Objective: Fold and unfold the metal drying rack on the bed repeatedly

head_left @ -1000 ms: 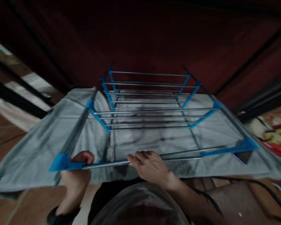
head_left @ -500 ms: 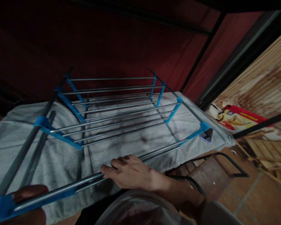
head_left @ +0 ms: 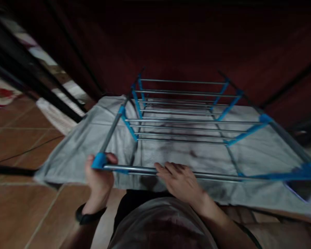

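Left hand (head_left: 97, 175) reaches up from below, forearm near vertical, dark band at the wrist, fingers and thumb clenched round the blue corner joint (head_left: 99, 160) at the near-left end of the drying rack (head_left: 186, 117); right hand (head_left: 180, 180) comes in from lower right, palm down, fingers laid flat and unclenched over the near rail (head_left: 134, 169), touching but not grasping it. Counts: one rack, standing directly ahead of the person over one grey cloth (head_left: 75, 138) spread on the tiled floor (head_left: 18, 145); two hands; about nine thin rods visible, blurred, so approximate.
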Demonstrator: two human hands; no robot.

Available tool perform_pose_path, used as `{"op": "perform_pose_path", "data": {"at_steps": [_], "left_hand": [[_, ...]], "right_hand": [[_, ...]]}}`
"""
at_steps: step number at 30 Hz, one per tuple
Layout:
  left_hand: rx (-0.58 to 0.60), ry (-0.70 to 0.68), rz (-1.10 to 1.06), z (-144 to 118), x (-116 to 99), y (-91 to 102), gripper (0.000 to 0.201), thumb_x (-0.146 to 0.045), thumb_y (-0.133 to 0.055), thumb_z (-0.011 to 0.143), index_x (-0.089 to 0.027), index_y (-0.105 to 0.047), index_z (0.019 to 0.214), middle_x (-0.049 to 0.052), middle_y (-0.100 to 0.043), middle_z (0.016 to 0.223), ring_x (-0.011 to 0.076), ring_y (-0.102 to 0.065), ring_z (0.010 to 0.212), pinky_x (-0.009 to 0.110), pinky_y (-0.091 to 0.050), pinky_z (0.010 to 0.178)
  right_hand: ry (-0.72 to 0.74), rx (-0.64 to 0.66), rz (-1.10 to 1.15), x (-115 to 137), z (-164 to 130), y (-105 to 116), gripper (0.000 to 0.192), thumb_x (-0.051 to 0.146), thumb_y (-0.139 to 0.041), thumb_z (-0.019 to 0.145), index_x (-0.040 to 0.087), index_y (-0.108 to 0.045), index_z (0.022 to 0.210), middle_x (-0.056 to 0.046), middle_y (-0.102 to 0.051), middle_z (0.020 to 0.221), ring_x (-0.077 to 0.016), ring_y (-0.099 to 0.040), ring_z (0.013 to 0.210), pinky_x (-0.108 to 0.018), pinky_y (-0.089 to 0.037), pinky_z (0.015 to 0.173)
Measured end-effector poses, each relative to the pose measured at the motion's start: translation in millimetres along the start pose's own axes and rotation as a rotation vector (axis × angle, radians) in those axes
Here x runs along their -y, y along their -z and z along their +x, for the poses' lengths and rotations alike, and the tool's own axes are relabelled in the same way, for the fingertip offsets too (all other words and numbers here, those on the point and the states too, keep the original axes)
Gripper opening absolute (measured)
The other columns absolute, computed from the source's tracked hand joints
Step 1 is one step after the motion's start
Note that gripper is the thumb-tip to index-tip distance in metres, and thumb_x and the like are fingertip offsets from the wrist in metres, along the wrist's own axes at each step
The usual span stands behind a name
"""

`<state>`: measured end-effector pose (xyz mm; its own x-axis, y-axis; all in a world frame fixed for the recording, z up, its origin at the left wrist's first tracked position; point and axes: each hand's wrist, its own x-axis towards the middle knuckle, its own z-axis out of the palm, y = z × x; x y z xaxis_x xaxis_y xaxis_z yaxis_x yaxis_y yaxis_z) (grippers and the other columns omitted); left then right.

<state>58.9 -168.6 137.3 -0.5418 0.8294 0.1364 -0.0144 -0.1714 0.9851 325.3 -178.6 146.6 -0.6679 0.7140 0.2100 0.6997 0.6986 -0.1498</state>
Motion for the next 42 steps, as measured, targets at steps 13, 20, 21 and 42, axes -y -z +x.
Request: {"op": "perform_pose_path", "data": {"at_steps": [13,20,21,42], "left_hand": [[0.039,0.049,-0.138,-7,4,0.3,0.06,-0.053,-0.03,0.093,-0.018,-0.057,0.053,0.003,-0.048,0.05,0.014,-0.047,0.05,0.028,-0.04,0.053],[0.04,0.048,-0.17,-7,4,-1.1,0.061,-0.053,-0.031,0.093,-0.017,-0.06,0.053,0.003,-0.048,0.049,0.0122,-0.042,0.046,0.028,-0.036,0.051],[0.045,0.051,-0.174,-7,4,-1.2,0.061,-0.053,-0.031,0.093,-0.017,-0.06,0.053,0.003,-0.048,0.049,0.0121,-0.041,0.046,0.028,-0.035,0.051],[0.09,0.114,-0.233,-6,1,-0.5,0.06,-0.057,-0.035,0.091,-0.018,-0.053,0.05,0.001,-0.04,0.044,0.0127,-0.04,0.046,0.028,-0.035,0.05]], "right_hand": [[0.088,-0.142,-0.068,-3,0,-5,0.035,0.027,-0.044,0.101,0.021,-0.053,0.134,-0.003,-0.063,0.091,-0.0132,-0.058,0.071,-0.029,-0.038,0.067],[0.107,-0.139,-0.052,-4,-1,-2,0.037,0.025,-0.043,0.101,0.021,-0.05,0.137,-0.005,-0.065,0.098,-0.0134,-0.059,0.073,-0.029,-0.038,0.068],[0.108,-0.138,-0.049,-4,-1,-2,0.037,0.025,-0.043,0.101,0.02,-0.05,0.137,-0.005,-0.065,0.099,-0.0136,-0.06,0.074,-0.029,-0.038,0.068],[0.093,-0.176,-0.031,-6,-3,-2,0.037,0.031,-0.039,0.103,0.023,-0.053,0.137,-0.004,-0.068,0.101,-0.0124,-0.062,0.071,-0.029,-0.041,0.066]]}}
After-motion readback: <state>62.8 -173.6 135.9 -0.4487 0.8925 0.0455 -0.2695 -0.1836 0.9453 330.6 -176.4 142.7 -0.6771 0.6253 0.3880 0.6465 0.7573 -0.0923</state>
